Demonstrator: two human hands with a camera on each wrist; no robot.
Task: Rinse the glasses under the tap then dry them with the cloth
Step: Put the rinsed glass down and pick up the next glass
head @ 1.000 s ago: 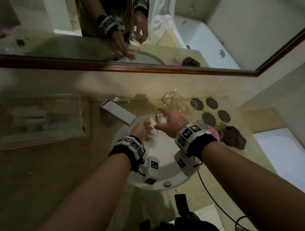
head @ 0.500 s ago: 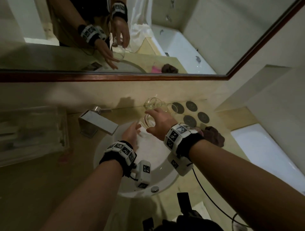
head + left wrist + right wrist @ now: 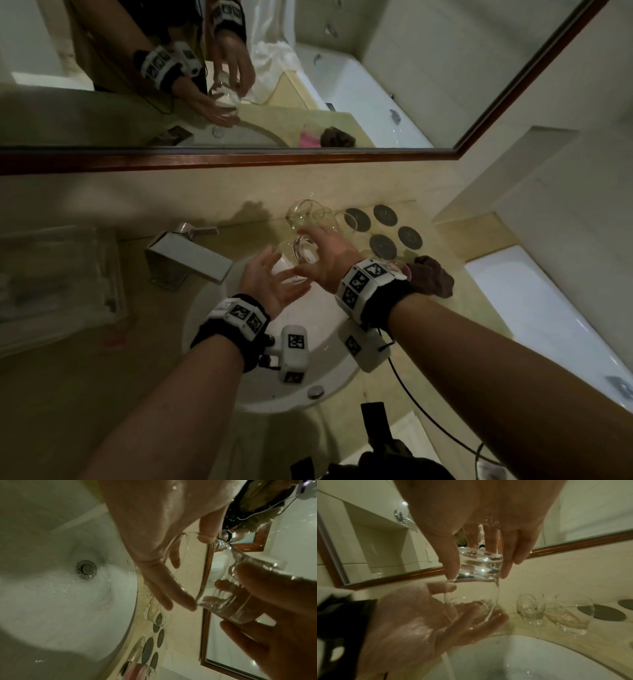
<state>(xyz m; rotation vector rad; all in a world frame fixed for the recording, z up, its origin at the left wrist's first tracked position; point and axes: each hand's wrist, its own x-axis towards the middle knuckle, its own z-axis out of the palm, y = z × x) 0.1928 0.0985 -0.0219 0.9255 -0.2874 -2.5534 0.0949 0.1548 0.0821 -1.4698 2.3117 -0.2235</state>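
— Where's it at?
— Right hand pinches a wet glass by its base over the sink; left hand, fingers spread, cups its rim.
— Remaining?
— Probably drying: cloth lies untouched beyond the right wrist.

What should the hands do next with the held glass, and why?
Probably carry the glass to the cloth: the right hand grips its base, mouth down over the sink, the wet left hand is open beneath, and no cloth is in hand.

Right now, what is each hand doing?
Left hand: open, fingers straight, palm under the glass mouth.
Right hand: grips the glass by its base.
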